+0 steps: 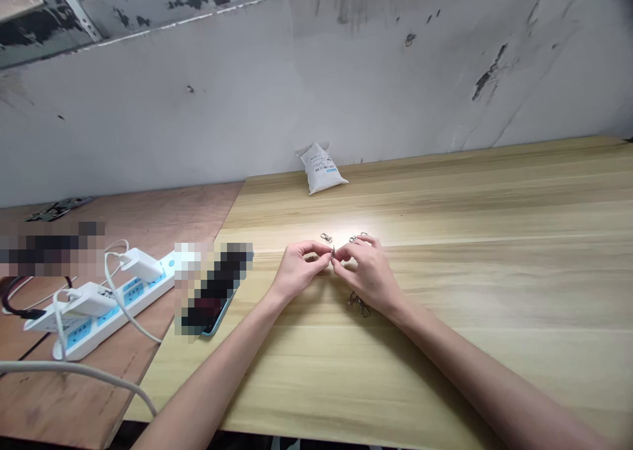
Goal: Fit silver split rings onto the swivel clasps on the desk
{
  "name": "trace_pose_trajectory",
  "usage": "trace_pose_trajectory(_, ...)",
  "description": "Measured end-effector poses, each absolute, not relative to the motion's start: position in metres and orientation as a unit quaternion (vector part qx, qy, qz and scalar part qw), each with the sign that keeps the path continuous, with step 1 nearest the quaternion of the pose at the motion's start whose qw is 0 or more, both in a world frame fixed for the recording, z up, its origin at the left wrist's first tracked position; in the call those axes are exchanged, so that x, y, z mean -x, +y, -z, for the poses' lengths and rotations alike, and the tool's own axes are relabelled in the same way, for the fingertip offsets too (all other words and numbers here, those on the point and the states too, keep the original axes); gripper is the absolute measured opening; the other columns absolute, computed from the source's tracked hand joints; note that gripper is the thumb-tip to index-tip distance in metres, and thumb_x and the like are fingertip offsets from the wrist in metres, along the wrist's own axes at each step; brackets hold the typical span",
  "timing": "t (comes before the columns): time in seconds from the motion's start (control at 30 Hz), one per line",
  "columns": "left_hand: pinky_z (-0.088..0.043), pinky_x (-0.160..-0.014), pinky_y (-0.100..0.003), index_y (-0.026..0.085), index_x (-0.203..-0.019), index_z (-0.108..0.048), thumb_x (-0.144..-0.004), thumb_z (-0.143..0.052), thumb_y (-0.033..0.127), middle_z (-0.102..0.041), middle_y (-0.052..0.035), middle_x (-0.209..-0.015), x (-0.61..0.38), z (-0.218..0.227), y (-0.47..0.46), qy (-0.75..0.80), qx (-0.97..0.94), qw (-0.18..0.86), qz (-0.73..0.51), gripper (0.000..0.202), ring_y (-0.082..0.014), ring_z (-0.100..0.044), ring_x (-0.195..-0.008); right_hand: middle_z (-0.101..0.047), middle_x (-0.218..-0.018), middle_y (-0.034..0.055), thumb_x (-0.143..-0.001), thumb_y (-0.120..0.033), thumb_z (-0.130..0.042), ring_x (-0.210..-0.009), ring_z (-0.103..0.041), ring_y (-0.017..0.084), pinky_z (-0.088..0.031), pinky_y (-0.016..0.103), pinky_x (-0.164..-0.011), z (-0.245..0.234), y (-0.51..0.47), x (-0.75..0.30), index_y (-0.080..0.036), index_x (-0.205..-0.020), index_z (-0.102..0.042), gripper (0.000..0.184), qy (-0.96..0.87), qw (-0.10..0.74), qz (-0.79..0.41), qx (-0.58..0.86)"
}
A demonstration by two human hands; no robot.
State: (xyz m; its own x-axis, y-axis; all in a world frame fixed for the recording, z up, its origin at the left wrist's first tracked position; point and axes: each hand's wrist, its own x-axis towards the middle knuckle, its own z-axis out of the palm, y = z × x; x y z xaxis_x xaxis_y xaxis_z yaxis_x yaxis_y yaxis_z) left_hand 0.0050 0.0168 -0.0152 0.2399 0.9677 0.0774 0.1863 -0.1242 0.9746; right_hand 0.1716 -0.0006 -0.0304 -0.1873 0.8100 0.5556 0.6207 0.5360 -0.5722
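- Both hands are pinching narrowly on one small metal clasp (333, 252): the left hand (299, 265) and the right hand (368, 272) are meeting fingertip to fingertip, holding it just above the table (445, 344).
- Left thumb and forefinger are closing almost fully on the clasp's left end. The right fingers are curling over its other end and hiding most of it, so I cannot tell how the piece is turned.
- Slipping is looking like the main risk. The clasp is tiny and smooth, each pinch is covering only a little of it, and an uneven pull from either side could be flicking it out onto the wood.
- Other clasps are lying close around the grip: the first loose clasp (325, 237) just beyond it to the left, the second loose clasp (359, 237) just beyond the right fingertips, and the third loose clasp (357, 303) on the near side, beside the right wrist.
- A dropped piece could be getting mixed in with these, or the wrist could be nudging the near one away.
- Farther beyond the grip, a white bag (320, 167) is standing by the wall. Well off to the left, a phone (212, 308) and a power strip (99, 301) with plugged cables are lying.
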Motion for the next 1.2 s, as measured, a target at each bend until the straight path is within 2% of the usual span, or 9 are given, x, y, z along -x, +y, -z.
trace_pose_trajectory(0.27,-0.057,-0.08,-0.03,0.016,-0.082,-0.074,-0.076,-0.066,0.022,-0.075,-0.005,-0.089,-0.0052,0.0131,0.0181,0.474,-0.659,0.399,-0.425,0.012,-0.0187,-0.07,-0.086,-0.067,-0.065,-0.003,-0.085,-0.021,-0.059,-0.062,-0.056,0.015,-0.036,0.041,-0.097,0.0314,-0.0009,-0.1688,-0.021,-0.071,-0.057,0.015,-0.766,0.429,-0.088,0.47)
trace_pose_trajectory(0.67,-0.059,-0.082,-0.032,0.015,-0.09,-0.074,-0.079,-0.068,0.026,-0.074,-0.0097,-0.098,-0.0025,0.0136,0.0165,0.456,-0.675,0.429,-0.39,0.016,-0.0217,-0.07,-0.094,-0.066,-0.067,-0.0022,-0.084,-0.021,-0.06,-0.066,-0.059,0.016,-0.035,0.04,-0.096,0.0323,0.0006,-0.1721,-0.021,-0.072,-0.059,0.012,-0.766,0.413,-0.11,0.48)
trace_pose_trajectory(0.87,-0.054,-0.089,-0.036,0.019,-0.09,-0.076,-0.083,-0.068,0.023,-0.075,-0.006,-0.097,-0.0006,0.0126,0.0164,0.45,-0.746,0.326,-0.366,0.012,-0.0211,-0.068,-0.097,-0.066,-0.066,-0.0024,-0.083,-0.021,-0.061,-0.065,-0.059,0.016,-0.037,0.039,-0.093,0.0316,0.0008,-0.173,-0.021,-0.07,-0.058,0.013,-0.764,0.411,-0.11,0.484)
trace_pose_trajectory(1.2,-0.052,-0.083,-0.033,0.021,-0.089,-0.074,-0.086,-0.064,0.018,-0.075,-0.0029,-0.094,-0.0002,0.0103,0.0145,0.453,-0.787,0.258,-0.332,0.011,-0.0188,-0.066,-0.091,-0.065,-0.065,-0.0028,-0.083,-0.018,-0.063,-0.065,-0.059,0.015,-0.037,0.038,-0.095,0.0342,0.0021,-0.1727,-0.02,-0.07,-0.058,0.013,-0.778,0.401,-0.054,0.481)
